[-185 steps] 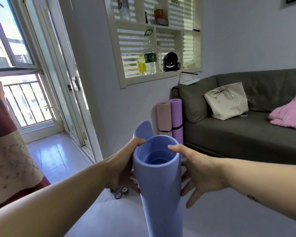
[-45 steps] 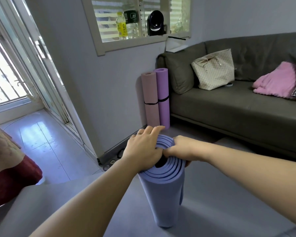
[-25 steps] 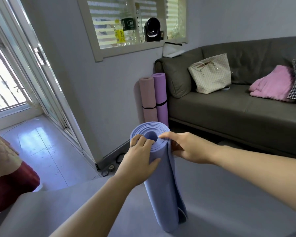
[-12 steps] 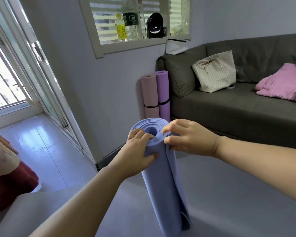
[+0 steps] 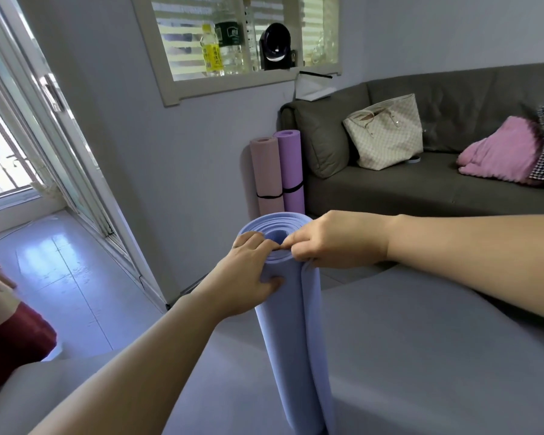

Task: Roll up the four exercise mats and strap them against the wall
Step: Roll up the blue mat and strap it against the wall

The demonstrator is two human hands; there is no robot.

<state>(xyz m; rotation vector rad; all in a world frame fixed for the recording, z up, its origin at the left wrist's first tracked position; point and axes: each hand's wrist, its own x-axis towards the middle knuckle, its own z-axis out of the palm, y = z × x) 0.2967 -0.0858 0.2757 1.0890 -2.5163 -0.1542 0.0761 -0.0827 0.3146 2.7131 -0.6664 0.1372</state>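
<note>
I have the blue mat (image 5: 292, 324) standing upright in front of the sofa (image 5: 421, 189), long axis vertical, both hands at its top: left hand (image 5: 245, 277) wrapped round the roll, right hand (image 5: 336, 243) pinching the coils; the strapped pair (image 5: 267, 171) stands straight beyond, beside the sofa

Bare left forearm (image 5: 132, 365), bare right forearm (image 5: 468, 246), bare left hand (image 5: 248, 274), bare right hand (image 5: 336, 243)

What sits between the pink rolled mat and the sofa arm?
Head view: the purple rolled mat, upright with a black strap, stands between the pink rolled mat and the sofa arm.
</note>
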